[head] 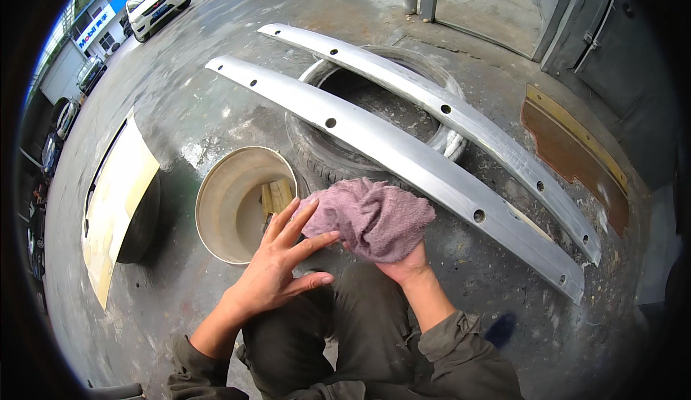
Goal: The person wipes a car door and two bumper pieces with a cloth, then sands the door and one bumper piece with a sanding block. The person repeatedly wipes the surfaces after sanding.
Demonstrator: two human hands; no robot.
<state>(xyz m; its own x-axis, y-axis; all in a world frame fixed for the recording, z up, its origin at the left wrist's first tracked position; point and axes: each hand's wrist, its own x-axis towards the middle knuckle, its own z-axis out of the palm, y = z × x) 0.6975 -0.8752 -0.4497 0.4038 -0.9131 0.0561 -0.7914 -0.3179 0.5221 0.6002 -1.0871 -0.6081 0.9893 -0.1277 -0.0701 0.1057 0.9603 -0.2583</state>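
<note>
A crumpled mauve terry cloth (372,219) rests in my right hand (407,265), whose palm is beneath it and whose fingers are mostly covered. My left hand (283,257) is spread at the cloth's left edge, fingers apart and holding nothing; whether a fingertip touches the cloth I cannot tell. Just beyond the left hand stands a beige bucket (216,205) with yellowish blocks (276,196) inside. Past the cloth, two long silver-grey curved strips with round holes, the nearer strip (367,135) and the farther strip (402,84), lie across a tire (302,146).
On the left, a cream-coloured panel (121,184) leans over a dark round object. A brown and yellow panel (572,151) lies near the grey metal door (621,65) at right. A white vehicle (156,6) and other parked cars stand farther off on the stained concrete floor.
</note>
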